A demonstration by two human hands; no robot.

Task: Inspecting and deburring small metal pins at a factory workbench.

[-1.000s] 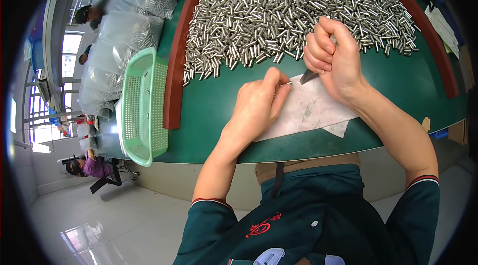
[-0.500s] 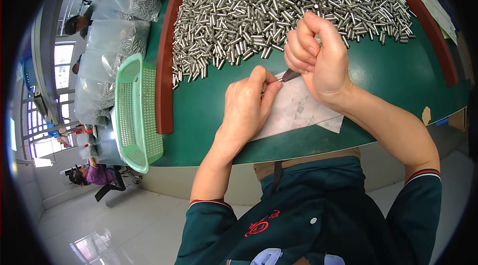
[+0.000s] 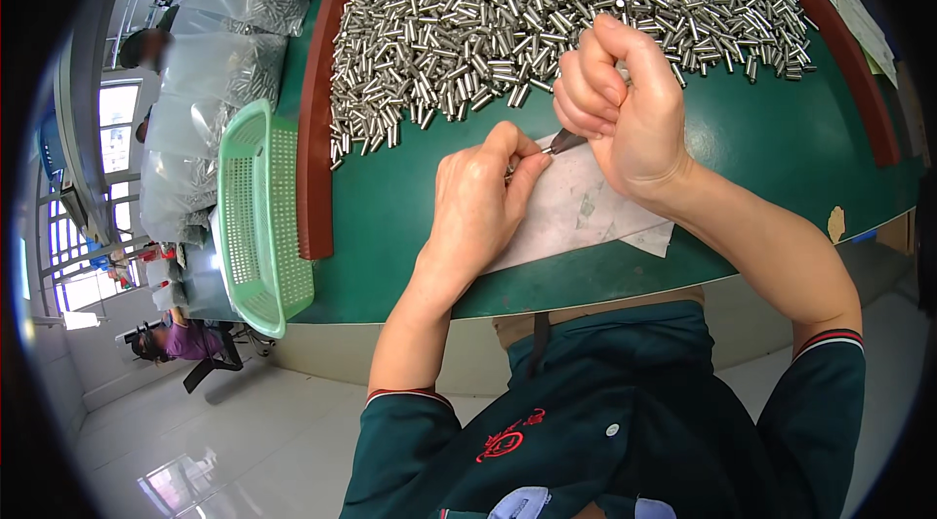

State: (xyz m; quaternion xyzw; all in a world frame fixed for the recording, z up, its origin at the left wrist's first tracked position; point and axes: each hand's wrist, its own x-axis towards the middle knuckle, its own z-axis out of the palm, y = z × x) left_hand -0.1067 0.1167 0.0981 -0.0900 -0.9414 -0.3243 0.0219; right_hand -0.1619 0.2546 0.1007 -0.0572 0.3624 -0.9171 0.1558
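My left hand (image 3: 475, 195) is closed, thumb and forefinger pinching a small metal pin (image 3: 547, 150), most of it hidden by the fingers. My right hand (image 3: 630, 109) is wrapped in a fist around a slim hand tool with a dark tapered end (image 3: 566, 140). That end points down and left and meets the pin, or comes very close to it. The tool's exact kind is hidden by the fist. Under both hands lies a pale, stained sheet (image 3: 556, 217) on the green table. Beyond them spreads a large heap of short, shiny metal pins (image 3: 508, 21).
Dark red rails (image 3: 314, 158) border the heap on both sides. Left of the near rail sits a light green plastic basket (image 3: 259, 226). Clear bags of metal pins (image 3: 259, 70) stand farther left. A seated person in purple (image 3: 190, 341) and others are in the left background.
My left hand has shifted very slightly up and left, still pinching the pin. The right fist keeps its grip on the tool, almost in the same place.
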